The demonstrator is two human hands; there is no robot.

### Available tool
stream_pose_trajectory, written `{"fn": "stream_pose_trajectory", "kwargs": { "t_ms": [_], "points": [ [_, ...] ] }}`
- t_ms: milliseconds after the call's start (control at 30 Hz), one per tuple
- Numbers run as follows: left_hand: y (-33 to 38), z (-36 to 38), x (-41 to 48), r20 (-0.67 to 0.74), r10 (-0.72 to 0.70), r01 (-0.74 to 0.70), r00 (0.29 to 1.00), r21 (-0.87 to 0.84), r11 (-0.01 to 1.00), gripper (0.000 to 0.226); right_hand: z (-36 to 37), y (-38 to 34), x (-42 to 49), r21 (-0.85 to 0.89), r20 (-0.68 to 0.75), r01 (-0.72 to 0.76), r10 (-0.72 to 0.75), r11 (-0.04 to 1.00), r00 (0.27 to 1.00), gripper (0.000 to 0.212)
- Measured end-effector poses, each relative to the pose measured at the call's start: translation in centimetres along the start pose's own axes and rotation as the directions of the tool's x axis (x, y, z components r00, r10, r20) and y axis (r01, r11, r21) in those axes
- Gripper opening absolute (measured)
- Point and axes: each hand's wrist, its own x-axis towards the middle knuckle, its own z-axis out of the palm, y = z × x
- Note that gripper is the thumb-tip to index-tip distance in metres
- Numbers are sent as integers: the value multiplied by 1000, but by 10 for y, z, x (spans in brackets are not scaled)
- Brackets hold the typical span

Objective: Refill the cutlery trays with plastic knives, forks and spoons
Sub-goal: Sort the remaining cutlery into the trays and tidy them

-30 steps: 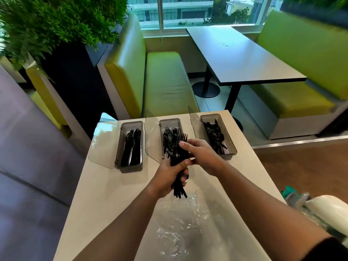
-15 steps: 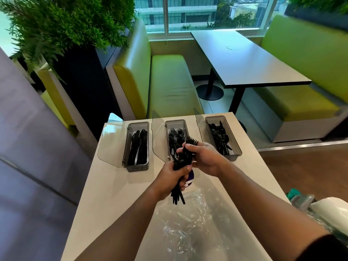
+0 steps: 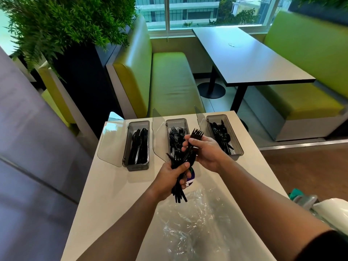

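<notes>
Three clear trays with open lids stand in a row at the far end of the white counter [image 3: 105, 194]. The left tray [image 3: 138, 165] holds black knives, the middle tray [image 3: 176, 123] black forks, the right tray [image 3: 233, 144] black spoons. My left hand [image 3: 172, 178] grips a bundle of black plastic forks [image 3: 178, 193] by the handles, just in front of the middle tray. My right hand [image 3: 206, 151] pinches a few of those forks [image 3: 196, 133] near their tines, which stick up over the middle tray.
A crumpled clear plastic bag [image 3: 194, 223] lies on the counter near me, with a small purple label [image 3: 192, 176] under my hands. White and green items [image 3: 316, 202] sit off the counter's right edge. Green booth seats and a dark table [image 3: 244, 59] lie beyond.
My right hand has lifted a few forks up out of the bundle, so their tines now stand higher over the middle tray. My left hand keeps its grip on the rest.
</notes>
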Motion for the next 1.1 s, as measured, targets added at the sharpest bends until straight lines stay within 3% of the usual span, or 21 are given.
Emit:
{"fn": "stream_pose_trajectory", "kwargs": {
  "t_ms": [67,233,300,400,500,700,900,1100],
  "points": [
    [-1,-1,2,6,5,-5,1000,20,1000,15,3,1,-1,0,6,4,-4,1000,1000,19],
    [-3,-9,2,-13,6,-5,1000,116,993,13,4,-14,14,77,-165,167,-153,983,974,17],
    [-5,-12,3,-63,19,-8,998,167,986,14,3,-20,19,21,-193,212,-205,977,960,16],
    [-8,-16,7,-155,31,8,987,240,971,11,3,-19,18,-189,-112,206,-230,960,967,11],
    [-11,-20,12,-231,46,26,972,297,954,14,13,-9,10,-461,-27,186,-223,868,974,7],
    [-12,-23,16,-301,126,7,945,405,914,4,25,13,12,-718,87,200,-199,666,976,13],
    [-12,-27,17,-350,168,6,922,445,895,10,24,23,14,-808,90,170,-166,565,982,12],
    [-13,-23,19,-304,194,-7,932,524,852,29,31,28,2,-890,128,183,-155,418,980,30]
  ]
}}
